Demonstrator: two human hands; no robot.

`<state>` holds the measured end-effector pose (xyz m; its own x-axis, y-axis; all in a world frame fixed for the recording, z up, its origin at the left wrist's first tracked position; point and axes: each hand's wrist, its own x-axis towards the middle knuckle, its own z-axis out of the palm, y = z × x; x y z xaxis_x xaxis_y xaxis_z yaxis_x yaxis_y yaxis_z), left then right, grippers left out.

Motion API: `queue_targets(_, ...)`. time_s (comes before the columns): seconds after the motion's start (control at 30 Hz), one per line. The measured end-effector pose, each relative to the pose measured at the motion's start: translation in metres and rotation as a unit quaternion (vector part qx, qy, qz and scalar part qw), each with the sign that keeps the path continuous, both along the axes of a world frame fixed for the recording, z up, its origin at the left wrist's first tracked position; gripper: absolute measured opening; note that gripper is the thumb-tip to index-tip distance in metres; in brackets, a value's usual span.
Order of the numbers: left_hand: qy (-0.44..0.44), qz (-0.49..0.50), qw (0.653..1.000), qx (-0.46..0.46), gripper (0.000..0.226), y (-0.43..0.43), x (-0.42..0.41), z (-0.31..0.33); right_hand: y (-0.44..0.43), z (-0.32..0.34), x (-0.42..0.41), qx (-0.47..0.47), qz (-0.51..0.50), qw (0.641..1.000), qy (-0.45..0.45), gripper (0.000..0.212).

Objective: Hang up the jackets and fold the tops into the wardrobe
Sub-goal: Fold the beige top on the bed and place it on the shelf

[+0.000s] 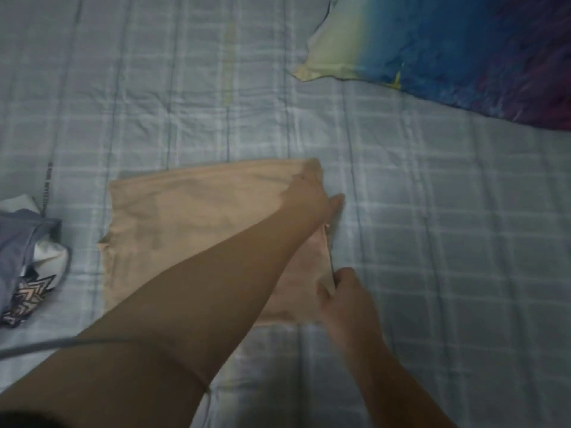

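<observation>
The bare left arm crosses low over the peach top (191, 217), hiding its near right part, and the left hand (309, 196) lies on the top's far right corner. Blur keeps me from telling whether its grip pinches or only presses. The right hand (349, 298) has its grip closed on the top's right edge, fingers curled. The top lies flat on the checked bed sheet (432, 242). A blue and yellow pillow (448, 47) sits far right, cut off. A heap of clothes (24, 257) lies left, also cut off. A thin grey cord (61, 343) runs across the arm.
</observation>
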<state>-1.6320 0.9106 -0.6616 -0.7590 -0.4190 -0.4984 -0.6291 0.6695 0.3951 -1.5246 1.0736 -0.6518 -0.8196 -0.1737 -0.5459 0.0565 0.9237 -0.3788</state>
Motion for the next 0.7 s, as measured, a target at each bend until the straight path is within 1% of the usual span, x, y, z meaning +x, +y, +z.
queue_targets(0.03,-0.014,-0.009,1.0,0.005,0.102,0.001,-0.005,-0.005,0.0,0.0,0.001,0.005,0.005,1.0,0.0,0.03)
queue_targets(0.07,-0.016,-0.022,1.0,0.005,0.107,0.001,-0.008,-0.008,0.0,0.0,0.001,0.009,0.008,1.0,-0.004,0.032)
queue_targets(0.1,-0.017,-0.034,0.999,0.001,0.106,-0.001,-0.012,-0.013,0.0,0.0,0.002,0.012,0.01,1.0,-0.008,0.033)
queue_targets(0.13,-0.024,-0.042,0.999,0.004,0.1,-0.004,-0.019,-0.024,0.0,0.0,0.001,0.015,0.012,1.0,-0.012,0.034)
queue_targets(0.17,-0.035,-0.033,0.999,0.022,0.09,-0.009,-0.02,-0.031,0.001,-0.002,0.0,0.015,0.014,1.0,-0.016,0.035)
queue_targets(0.23,-0.017,0.041,0.992,0.118,0.073,-0.019,-0.023,-0.045,0.002,-0.003,-0.004,0.008,0.012,0.999,-0.031,0.034)
queue_targets(0.27,0.007,0.079,0.985,0.154,0.059,-0.021,-0.023,-0.052,0.002,-0.004,-0.005,0.003,0.008,0.999,-0.041,0.031)
queue_targets(0.3,0.029,0.113,0.977,0.178,0.034,-0.019,-0.022,-0.042,0.002,-0.004,-0.004,-0.005,0.002,0.999,-0.049,0.028)
queue_targets(0.33,0.051,0.137,0.974,0.172,0.021,-0.016,-0.021,-0.028,0.0,-0.003,-0.003,-0.017,-0.003,0.998,-0.054,0.025)
queue_targets(0.37,0.053,0.148,0.974,0.164,0.028,-0.015,-0.02,-0.016,-0.002,-0.001,-0.001,-0.029,-0.01,0.998,-0.054,0.022)
queue_targets(0.4,0.075,0.129,0.977,0.153,0.03,-0.013,-0.02,-0.008,-0.005,0.001,0.001,-0.045,-0.021,0.998,-0.049,0.019)
queue_targets(0.47,0.097,0.05,0.984,0.138,0.022,-0.02,-0.013,0.004,-0.012,0.007,0.006,-0.082,-0.046,0.995,-0.034,0.014)
queue_targets(0.5,0.084,0.038,0.982,0.167,0.021,-0.028,-0.005,0.006,-0.017,0.011,0.01,-0.1,-0.059,0.993,-0.03,0.014)
queue_targets(0.57,0.081,0.033,0.98,0.18,0.023,-0.049,0.005,0.013,-0.03,0.022,0.018,-0.133,-0.092,0.986,-0.034,0.015)
queue_targets(0.63,0.121,0.043,0.972,0.196,0.025,-0.073,0.019,0.034,-0.049,0.038,0.03,-0.176,-0.122,0.976,-0.04,0.015)
queue_targets(0.7,0.147,0.073,0.961,0.222,0.03,-0.104,0.039,0.061,-0.077,0.058,0.048,-0.215,-0.124,0.968,-0.031,0.019)
